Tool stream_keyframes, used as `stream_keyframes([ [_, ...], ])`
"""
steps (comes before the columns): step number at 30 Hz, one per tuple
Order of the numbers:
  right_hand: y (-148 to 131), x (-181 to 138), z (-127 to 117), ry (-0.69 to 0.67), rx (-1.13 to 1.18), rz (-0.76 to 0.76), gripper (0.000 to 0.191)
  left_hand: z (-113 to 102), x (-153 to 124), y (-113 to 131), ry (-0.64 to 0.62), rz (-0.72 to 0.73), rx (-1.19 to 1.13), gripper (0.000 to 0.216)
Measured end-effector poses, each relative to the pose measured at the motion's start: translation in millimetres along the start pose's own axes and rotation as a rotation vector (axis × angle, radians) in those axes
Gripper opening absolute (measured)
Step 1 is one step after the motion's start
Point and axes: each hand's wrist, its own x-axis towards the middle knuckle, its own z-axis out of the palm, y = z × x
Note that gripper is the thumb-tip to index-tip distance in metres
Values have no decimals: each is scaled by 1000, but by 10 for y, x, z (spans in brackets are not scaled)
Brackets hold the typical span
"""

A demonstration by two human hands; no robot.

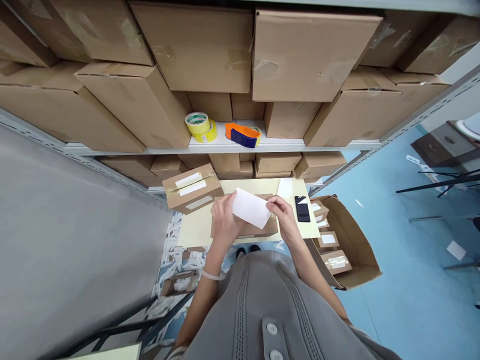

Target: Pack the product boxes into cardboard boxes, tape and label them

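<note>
Both my hands hold a white paper label [250, 207] above a small brown cardboard box [262, 229] on the pale yellow table [195, 230]. My left hand [224, 220] grips the label's left end with curled fingers. My right hand [281, 212] pinches its right edge. The box under the label is mostly hidden by my hands and the paper.
A taped box with white labels [192, 190] sits at the table's left. A black phone [302, 208] lies at its right beside a white sheet [285, 187]. An open carton of small parcels [337, 245] stands on the floor. Yellow tape rolls [200, 126] and an orange tape dispenser [243, 135] rest on the shelf.
</note>
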Motion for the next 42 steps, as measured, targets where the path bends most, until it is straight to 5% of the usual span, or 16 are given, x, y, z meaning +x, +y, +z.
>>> stream_keyframes([
  [5, 66, 68, -109, -25, -95, -69, 17, -70, -87, -394, 29, -270, -188, 47],
  [10, 164, 141, -146, -50, -264, -134, 19, -74, -158, -403, 25, -375, -469, 35],
  [21, 462, 422, -251, -278, -369, -60, 26, 166, -84, -311, -39, -582, -360, 13],
  [25, 474, 455, -262, -316, -324, -9, 27, 210, -132, -359, 31, -704, -335, 15],
  [29, 520, 503, -273, -305, -370, -12, 27, 246, -178, -441, -12, -675, -347, 13],
  [36, 821, 706, -209, -141, -915, -145, 20, 433, -261, -485, -56, -723, -209, 17],
  [42, 1077, 767, -62, -227, -1303, -92, 14, 638, -437, -545, -49, -678, 7, 21],
])
